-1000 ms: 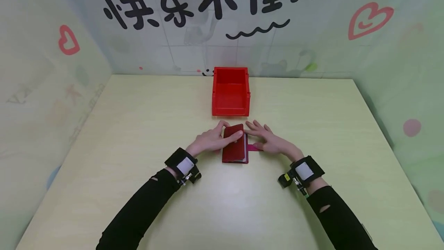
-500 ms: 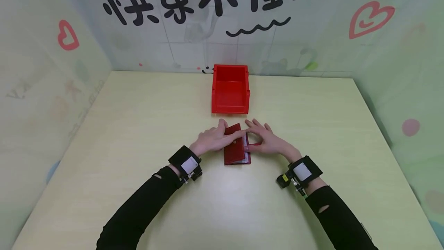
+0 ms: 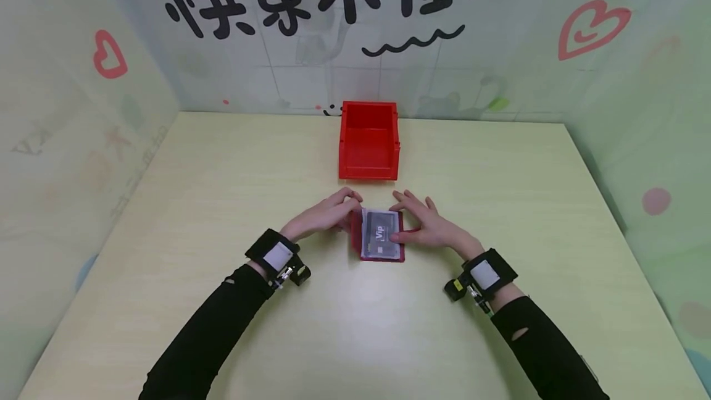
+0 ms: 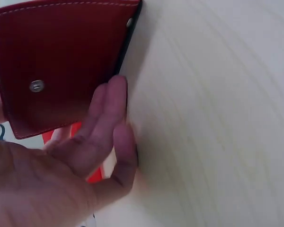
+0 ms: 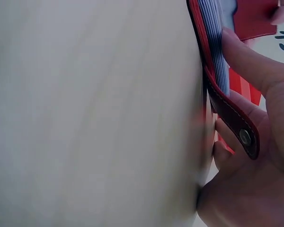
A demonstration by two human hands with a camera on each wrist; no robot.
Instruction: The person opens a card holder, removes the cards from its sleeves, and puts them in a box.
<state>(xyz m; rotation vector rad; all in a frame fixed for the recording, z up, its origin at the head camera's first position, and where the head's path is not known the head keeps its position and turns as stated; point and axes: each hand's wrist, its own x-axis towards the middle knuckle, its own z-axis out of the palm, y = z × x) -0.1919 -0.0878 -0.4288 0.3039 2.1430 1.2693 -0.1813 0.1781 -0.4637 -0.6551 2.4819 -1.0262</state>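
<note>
A red leather card holder (image 3: 355, 245) lies unfolded on the table, its clear sleeves (image 3: 374, 249) facing up with a grey "Vip" card (image 3: 379, 227) on top. My left hand (image 3: 328, 212) holds the raised front cover (image 4: 61, 61) at the left; its outer face bears a metal snap. Several left fingers lie along the lower spine side in the left wrist view. My right hand (image 3: 430, 227) grips the other side, thumb on the sleeve edges. A snap strap (image 5: 234, 118) sticks out toward the right palm. Some right fingers are partly hidden behind the holder.
A red open plastic bin (image 3: 369, 162) stands just beyond the card holder, near the back wall. The pale wooden table (image 3: 222, 190) surrounds both. Printed fabric walls (image 3: 278, 79) enclose the back and sides.
The front cover has swung up and left, baring the sleeves and the Vip card. My left hand moved left with the cover. My right thumb came onto the sleeves, then stayed there.
</note>
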